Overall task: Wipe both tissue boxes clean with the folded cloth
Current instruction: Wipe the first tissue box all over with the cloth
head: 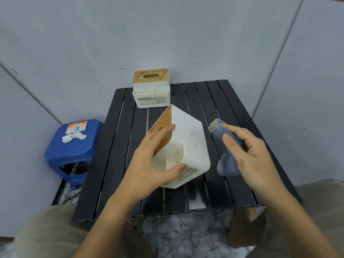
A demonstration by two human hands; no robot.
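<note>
**Head view: first box held tilted, cloth poised beside it**

Head camera looks down on a black slatted counter. The left hand grips the nearer white speckled plastic tissue box with a wooden lid, thumb hooked over the rim of its open front compartment and fingers laid against the lid, so the box sits tipped on one edge with a long side wall turned up toward the right. Brown specks dot that wall and the inside of the compartment. The right hand is curled round a folded blue cloth, thumb pressing on top; the cloth's frayed end points toward the box but stands just beside it, not touching.

A second white tissue box with a wooden slotted lid stands upright at the far edge of the counter, well apart from both hands, with marks on its front label. To the left a blue plastic stool carries a small orange-and-white packet and some crumpled white tissue.

Judging by the spots on show, the first box is in hand and far from clean, and the far box awaits its turn. The next move calls for bringing the cloth onto the upturned wall and rubbing firmly while the left hand braces the box against the push, then turning it to reach the compartment.
</note>
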